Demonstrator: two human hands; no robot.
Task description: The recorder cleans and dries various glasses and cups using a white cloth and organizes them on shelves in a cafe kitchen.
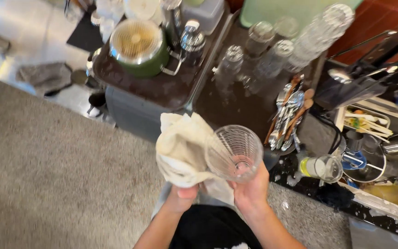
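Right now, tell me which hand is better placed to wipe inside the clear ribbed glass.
Left, probably. The left hand already grips the cream cloth beside the clear ribbed glass; the right hand holds that glass from beneath.

Right hand (250,189) grips a ribbed clear glass (235,152) from below, left hand (180,192) presses a cream cloth (183,150) against its side. Cutlery bundle (287,115) sits just past the glass, green pot (139,48) further back left.

Upturned glasses (272,55) beside cutlery (287,115) — green pot (139,48), cluttered sink (383,161).
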